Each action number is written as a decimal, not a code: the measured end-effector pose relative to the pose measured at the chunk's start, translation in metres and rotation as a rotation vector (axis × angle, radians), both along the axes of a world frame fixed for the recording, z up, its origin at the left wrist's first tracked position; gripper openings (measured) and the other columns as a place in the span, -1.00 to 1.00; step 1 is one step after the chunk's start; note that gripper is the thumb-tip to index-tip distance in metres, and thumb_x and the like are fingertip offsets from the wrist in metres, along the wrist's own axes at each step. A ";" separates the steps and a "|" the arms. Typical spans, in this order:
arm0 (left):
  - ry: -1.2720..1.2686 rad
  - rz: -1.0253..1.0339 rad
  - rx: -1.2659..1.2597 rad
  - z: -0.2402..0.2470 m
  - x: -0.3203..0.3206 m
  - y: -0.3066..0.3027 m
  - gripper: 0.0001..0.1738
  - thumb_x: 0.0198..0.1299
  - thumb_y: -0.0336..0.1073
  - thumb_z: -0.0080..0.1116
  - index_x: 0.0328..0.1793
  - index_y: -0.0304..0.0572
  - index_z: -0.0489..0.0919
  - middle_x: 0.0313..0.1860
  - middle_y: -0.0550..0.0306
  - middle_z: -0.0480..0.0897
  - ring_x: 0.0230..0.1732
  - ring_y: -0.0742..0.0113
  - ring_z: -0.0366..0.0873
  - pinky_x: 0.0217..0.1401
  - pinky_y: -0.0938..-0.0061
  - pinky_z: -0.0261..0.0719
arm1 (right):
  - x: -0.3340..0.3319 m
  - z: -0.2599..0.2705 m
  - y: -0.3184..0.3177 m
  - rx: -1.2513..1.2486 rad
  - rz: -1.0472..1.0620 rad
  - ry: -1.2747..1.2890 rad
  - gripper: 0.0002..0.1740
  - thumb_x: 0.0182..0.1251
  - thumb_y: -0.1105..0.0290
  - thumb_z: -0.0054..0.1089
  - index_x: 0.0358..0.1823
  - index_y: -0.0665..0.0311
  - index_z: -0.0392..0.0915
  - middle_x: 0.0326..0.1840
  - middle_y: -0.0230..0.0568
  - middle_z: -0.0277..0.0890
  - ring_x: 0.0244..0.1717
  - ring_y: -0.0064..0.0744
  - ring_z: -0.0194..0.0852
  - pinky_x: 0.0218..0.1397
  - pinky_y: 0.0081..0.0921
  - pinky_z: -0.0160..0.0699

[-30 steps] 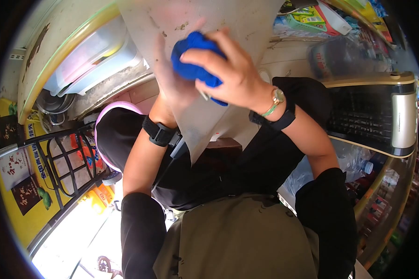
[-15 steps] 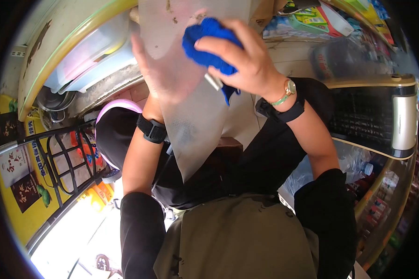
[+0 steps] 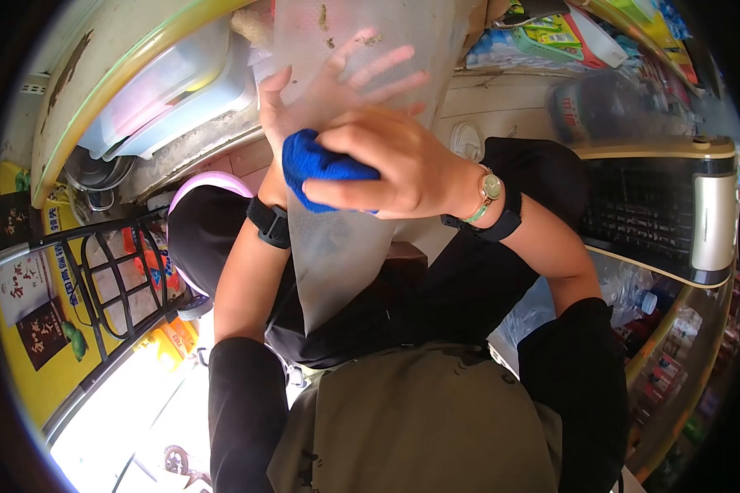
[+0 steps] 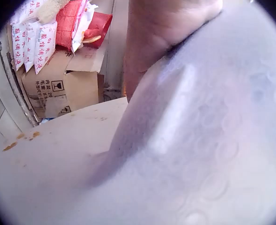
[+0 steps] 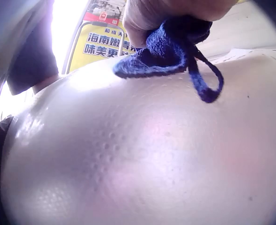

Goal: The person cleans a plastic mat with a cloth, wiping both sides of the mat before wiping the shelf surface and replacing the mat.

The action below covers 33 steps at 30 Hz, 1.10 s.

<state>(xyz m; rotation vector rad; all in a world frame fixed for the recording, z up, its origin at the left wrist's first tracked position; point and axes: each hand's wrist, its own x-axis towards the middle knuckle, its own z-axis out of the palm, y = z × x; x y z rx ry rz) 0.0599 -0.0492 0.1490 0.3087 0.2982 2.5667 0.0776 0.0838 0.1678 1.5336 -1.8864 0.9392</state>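
A translucent, whitish plastic sheet (image 3: 337, 255) hangs over the person's lap, its lower corner narrowing to a point. Behind it, the left hand (image 3: 316, 103) spreads its fingers straight against the back, showing blurred through the plastic; the thumb sticks out past the left edge. On the front side, the right hand (image 3: 390, 160) grips a bunched blue cloth (image 3: 300, 168) and presses it to the sheet over the left palm. The right wrist view shows the cloth's loop (image 5: 208, 91) dangling over the bumpy sheet surface. In the left wrist view the sheet covers the left fingers.
A black panel with a gold frame (image 3: 641, 205) stands at the right. To the left are clear plastic bins (image 3: 168, 103), a metal pot (image 3: 99, 177) and a black wire rack (image 3: 119, 283). A cardboard box (image 4: 77, 86) under several packets shows in the left wrist view.
The right hand and blue cloth first went up and right, then came down and left across the sheet. The sheet's upper part has shifted right, uncovering more of the left thumb.
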 end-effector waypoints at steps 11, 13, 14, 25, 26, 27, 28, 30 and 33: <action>-0.038 0.067 0.090 -0.017 -0.003 -0.001 -0.13 0.24 0.49 -0.32 0.30 -0.08 0.42 0.15 0.04 0.54 0.20 0.17 0.49 0.31 0.28 0.40 | -0.035 0.009 0.002 -0.063 -0.279 -0.037 -0.44 -0.33 0.53 0.41 -0.13 -0.03 0.62 -0.08 -0.27 0.49 -0.19 -0.16 0.52 -0.12 -0.32 0.53; 0.082 0.015 0.169 -0.017 -0.002 0.003 -0.03 0.28 0.46 -0.46 0.39 -0.30 0.32 0.28 -0.16 0.45 0.30 0.04 0.41 0.38 0.27 0.33 | -0.029 0.008 0.000 -0.052 -0.194 -0.047 -0.51 -0.28 0.52 0.37 -0.17 -0.04 0.63 -0.10 -0.29 0.50 -0.22 -0.20 0.53 -0.15 -0.33 0.53; 0.080 0.015 0.168 -0.012 -0.001 0.003 -0.03 0.28 0.46 -0.46 0.39 -0.30 0.32 0.28 -0.16 0.45 0.30 0.04 0.41 0.38 0.27 0.33 | -0.030 0.007 0.002 -0.020 -0.143 -0.052 -0.57 -0.24 0.49 0.35 -0.21 -0.04 0.64 -0.13 -0.30 0.51 -0.23 -0.23 0.53 -0.16 -0.35 0.53; -0.153 0.059 -0.200 0.005 0.009 -0.001 -0.20 0.34 0.23 -0.33 0.41 -0.32 0.24 0.40 -0.25 0.30 0.40 -0.17 0.25 0.48 0.09 0.14 | -0.023 0.007 0.001 0.023 0.074 0.017 -0.66 -0.17 0.42 0.34 -0.23 0.05 0.65 -0.10 -0.25 0.53 -0.22 -0.27 0.56 -0.26 -0.40 0.50; -0.154 0.062 -0.200 0.007 0.008 0.000 -0.20 0.34 0.23 -0.33 0.41 -0.32 0.24 0.40 -0.25 0.30 0.40 -0.17 0.25 0.48 0.09 0.14 | -0.019 0.009 -0.003 -0.013 0.111 0.015 -0.69 -0.11 0.42 0.33 -0.23 0.02 0.65 -0.13 -0.28 0.53 -0.20 -0.31 0.55 -0.30 -0.45 0.47; -0.153 0.144 -0.272 0.008 0.007 0.002 -0.21 0.32 0.24 -0.29 0.39 -0.31 0.25 0.38 -0.23 0.31 0.40 -0.18 0.24 0.47 0.06 0.14 | -0.014 0.008 -0.005 -0.014 0.114 0.015 -0.69 -0.11 0.42 0.33 -0.23 0.02 0.65 -0.13 -0.28 0.53 -0.20 -0.31 0.55 -0.30 -0.45 0.47; -0.152 0.225 -0.344 0.009 0.006 0.003 -0.21 0.31 0.25 -0.26 0.37 -0.31 0.26 0.37 -0.20 0.32 0.40 -0.19 0.24 0.46 0.03 0.14 | -0.009 0.007 -0.006 0.010 0.150 0.006 -0.72 -0.08 0.41 0.32 -0.24 0.01 0.65 -0.14 -0.30 0.53 -0.19 -0.32 0.55 -0.31 -0.47 0.45; -0.119 0.311 -0.411 0.007 0.003 0.004 -0.21 0.30 0.26 -0.21 0.36 -0.29 0.26 0.31 -0.16 0.36 0.40 -0.19 0.24 0.44 -0.04 0.15 | 0.000 0.001 -0.009 0.023 0.192 0.010 -0.77 -0.01 0.34 0.33 -0.25 -0.03 0.64 -0.16 -0.35 0.53 -0.18 -0.36 0.54 -0.33 -0.49 0.42; -0.185 0.251 -0.352 0.012 0.003 0.000 -0.22 0.30 0.24 -0.22 0.35 -0.32 0.27 0.31 -0.12 0.36 0.39 -0.20 0.24 0.41 -0.06 0.18 | -0.004 0.005 -0.008 0.007 0.082 -0.027 -0.79 0.02 0.37 0.23 -0.26 -0.05 0.63 -0.21 -0.45 0.51 -0.20 -0.45 0.50 -0.15 -0.43 0.49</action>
